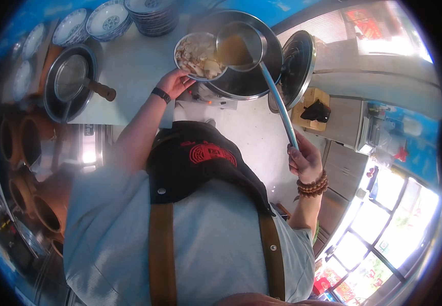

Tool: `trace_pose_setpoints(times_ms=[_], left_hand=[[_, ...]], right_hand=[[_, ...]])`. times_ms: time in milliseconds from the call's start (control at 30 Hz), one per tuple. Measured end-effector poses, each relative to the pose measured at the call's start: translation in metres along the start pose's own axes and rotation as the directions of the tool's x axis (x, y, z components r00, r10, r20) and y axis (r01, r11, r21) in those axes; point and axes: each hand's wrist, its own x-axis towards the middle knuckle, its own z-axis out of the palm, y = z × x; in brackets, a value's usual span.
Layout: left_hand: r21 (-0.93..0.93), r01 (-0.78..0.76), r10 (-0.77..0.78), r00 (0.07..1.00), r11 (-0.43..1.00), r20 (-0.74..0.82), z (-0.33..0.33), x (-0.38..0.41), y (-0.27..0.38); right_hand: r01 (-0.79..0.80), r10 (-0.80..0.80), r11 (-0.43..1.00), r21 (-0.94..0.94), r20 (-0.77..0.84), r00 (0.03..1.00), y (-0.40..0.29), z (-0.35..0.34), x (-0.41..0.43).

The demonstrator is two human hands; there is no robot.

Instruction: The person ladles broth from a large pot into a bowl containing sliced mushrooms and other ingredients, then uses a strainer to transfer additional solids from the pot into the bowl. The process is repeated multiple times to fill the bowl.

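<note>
My left hand (174,84) grips the near rim of a bowl (205,79) filled with pale, sliced food (198,55). In my right hand (305,157) is the end of a long metal handle belonging to a large ladle (278,99). The ladle's round cup holds brownish broth (234,48) and overlaps the bowl's right rim. Both are above a wide, dark metal pot (240,86), whose contents are mostly hidden by the bowl and ladle. Whether broth is flowing into the bowl I cannot tell.
A pot lid (301,69) stands on edge right of the pot. Left, a strainer with a wooden handle (104,91) rests across a metal basin (48,97) on a white counter (133,76). Stacked patterned bowls (108,23) line the back. Clay jars (48,212) are at lower left.
</note>
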Motion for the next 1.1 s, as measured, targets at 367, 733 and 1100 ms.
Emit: trace_pose_setpoints(times_ms=[367,733,1100], left_hand=[[-0.005,-0.006,0.006,1.000,1.000,-0.002,0.008,-0.006,0.001],[-0.013,0.008,-0.008,0.999,1.000,0.052,-0.006,0.000,0.000],[0.001,0.065,-0.065,0.996,0.998,0.053,-0.018,0.008,-0.008]], right_hand=[[0.053,-0.053,0.996,0.072,0.006,0.999,0.017,-0.009,0.008],[-0.180,0.178,0.841,0.510,0.052,0.983,0.072,-0.044,0.144],[-0.125,-0.074,0.467,-0.875,-0.179,0.981,0.062,0.046,0.348]])
